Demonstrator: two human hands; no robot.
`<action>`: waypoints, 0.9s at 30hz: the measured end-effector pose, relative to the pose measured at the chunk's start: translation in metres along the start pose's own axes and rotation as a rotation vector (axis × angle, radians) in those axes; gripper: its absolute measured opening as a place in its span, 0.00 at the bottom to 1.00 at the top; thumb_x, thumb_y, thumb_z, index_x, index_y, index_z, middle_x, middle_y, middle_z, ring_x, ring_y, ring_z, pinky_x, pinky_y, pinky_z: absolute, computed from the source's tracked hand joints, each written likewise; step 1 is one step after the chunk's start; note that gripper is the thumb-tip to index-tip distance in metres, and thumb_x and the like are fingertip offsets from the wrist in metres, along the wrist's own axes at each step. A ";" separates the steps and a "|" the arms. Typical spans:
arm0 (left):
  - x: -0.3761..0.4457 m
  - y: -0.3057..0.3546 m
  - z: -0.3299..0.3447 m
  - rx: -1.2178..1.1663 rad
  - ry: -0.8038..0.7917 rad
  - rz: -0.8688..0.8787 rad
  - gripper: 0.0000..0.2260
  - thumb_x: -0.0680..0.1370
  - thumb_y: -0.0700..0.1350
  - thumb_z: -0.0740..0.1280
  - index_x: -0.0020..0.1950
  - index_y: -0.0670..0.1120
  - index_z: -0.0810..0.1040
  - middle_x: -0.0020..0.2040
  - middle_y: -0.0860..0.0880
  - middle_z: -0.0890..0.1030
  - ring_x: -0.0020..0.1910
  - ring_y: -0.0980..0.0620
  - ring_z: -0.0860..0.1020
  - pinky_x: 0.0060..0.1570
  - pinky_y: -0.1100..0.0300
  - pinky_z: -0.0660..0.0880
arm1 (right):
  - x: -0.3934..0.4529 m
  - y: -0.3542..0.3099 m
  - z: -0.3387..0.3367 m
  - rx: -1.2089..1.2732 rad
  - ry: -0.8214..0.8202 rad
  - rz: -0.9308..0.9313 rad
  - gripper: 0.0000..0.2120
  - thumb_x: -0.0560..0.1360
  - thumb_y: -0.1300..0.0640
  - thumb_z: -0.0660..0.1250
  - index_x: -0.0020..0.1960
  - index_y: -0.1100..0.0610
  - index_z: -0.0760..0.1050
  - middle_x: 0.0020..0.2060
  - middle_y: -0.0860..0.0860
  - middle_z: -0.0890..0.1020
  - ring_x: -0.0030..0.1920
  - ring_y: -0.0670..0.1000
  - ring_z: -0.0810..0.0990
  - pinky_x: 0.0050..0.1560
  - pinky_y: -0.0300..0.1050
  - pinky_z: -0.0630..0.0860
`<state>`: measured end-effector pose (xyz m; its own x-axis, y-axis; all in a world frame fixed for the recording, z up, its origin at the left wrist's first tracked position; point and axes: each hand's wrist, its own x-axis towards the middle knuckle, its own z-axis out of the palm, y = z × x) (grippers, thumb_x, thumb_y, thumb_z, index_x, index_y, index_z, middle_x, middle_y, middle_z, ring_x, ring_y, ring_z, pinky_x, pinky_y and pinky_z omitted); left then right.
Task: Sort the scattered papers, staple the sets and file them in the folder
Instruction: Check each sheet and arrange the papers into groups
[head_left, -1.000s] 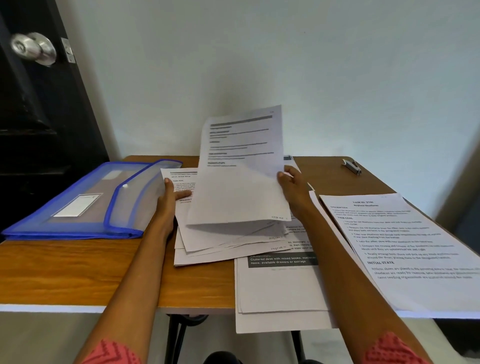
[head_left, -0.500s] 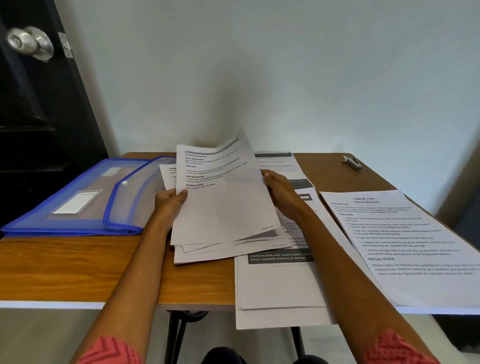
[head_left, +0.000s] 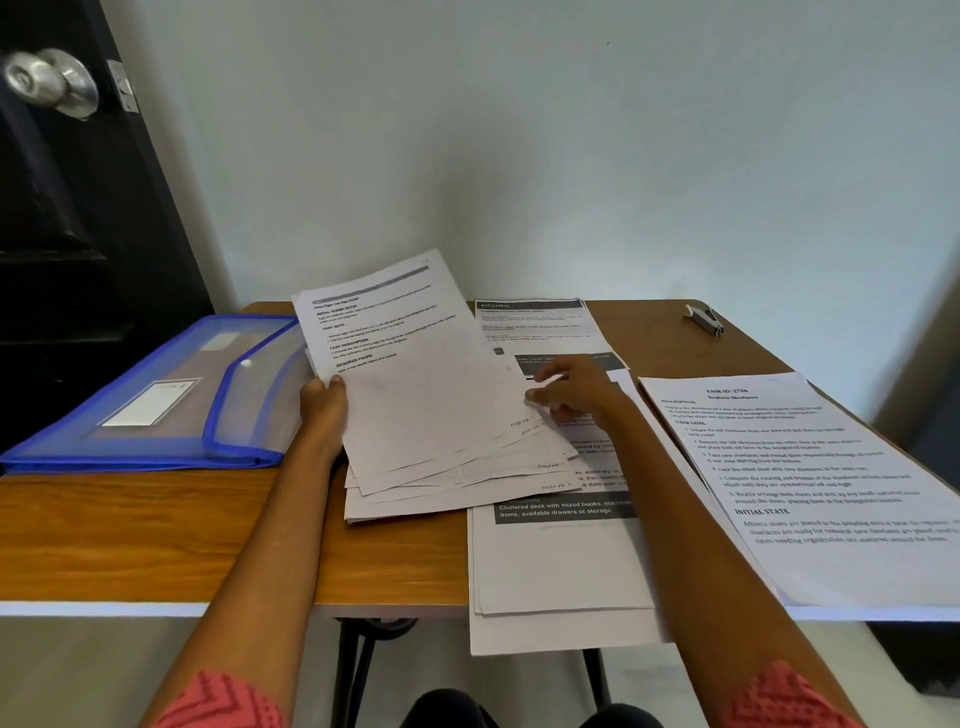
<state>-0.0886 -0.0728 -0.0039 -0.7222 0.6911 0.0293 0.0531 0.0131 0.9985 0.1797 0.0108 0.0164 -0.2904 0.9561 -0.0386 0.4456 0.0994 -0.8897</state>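
Observation:
A fanned stack of printed papers (head_left: 431, 415) lies in the middle of the wooden table (head_left: 156, 530), its top sheet tilted up at the left. My left hand (head_left: 322, 410) grips the stack's left edge, thumb on top. My right hand (head_left: 566, 389) touches the right edges of the fanned sheets with curled fingertips. A second pile of papers (head_left: 561, 566) lies under and in front of the stack, hanging over the table's front edge. A third set (head_left: 810, 483) lies at the right. An open blue translucent folder (head_left: 156, 400) rests at the left. A small grey stapler (head_left: 704, 318) sits at the far right corner.
A dark door with a silver knob (head_left: 52, 83) stands at the left behind the folder. A white wall runs behind the table. Bare wood shows in front of the folder at the left.
The top sheet, held upright a second ago, has come down onto the stack. My right hand has let go of it and moved to the fanned right edges.

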 end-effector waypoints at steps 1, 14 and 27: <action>0.000 -0.001 0.000 0.006 0.013 0.003 0.16 0.82 0.39 0.54 0.69 0.37 0.67 0.65 0.39 0.72 0.64 0.41 0.72 0.60 0.54 0.69 | -0.001 -0.002 -0.002 -0.048 -0.042 0.023 0.15 0.68 0.60 0.75 0.52 0.60 0.76 0.40 0.55 0.78 0.33 0.49 0.76 0.35 0.39 0.77; -0.006 0.005 -0.001 -0.007 0.184 0.113 0.15 0.82 0.40 0.53 0.69 0.38 0.67 0.67 0.40 0.71 0.66 0.43 0.70 0.61 0.55 0.68 | -0.004 -0.011 -0.006 -0.277 -0.252 0.077 0.29 0.67 0.66 0.74 0.66 0.58 0.69 0.39 0.49 0.73 0.36 0.48 0.75 0.36 0.38 0.75; -0.003 0.004 -0.003 -0.056 0.159 0.107 0.15 0.82 0.40 0.54 0.68 0.39 0.68 0.65 0.41 0.73 0.64 0.44 0.71 0.61 0.54 0.69 | -0.002 -0.003 -0.005 -0.355 0.129 -0.029 0.09 0.76 0.63 0.63 0.52 0.68 0.77 0.51 0.61 0.79 0.52 0.59 0.78 0.49 0.44 0.75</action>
<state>-0.0882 -0.0768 0.0000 -0.8148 0.5632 0.1376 0.0998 -0.0975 0.9902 0.1834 0.0101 0.0212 -0.2078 0.9762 0.0621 0.7114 0.1944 -0.6754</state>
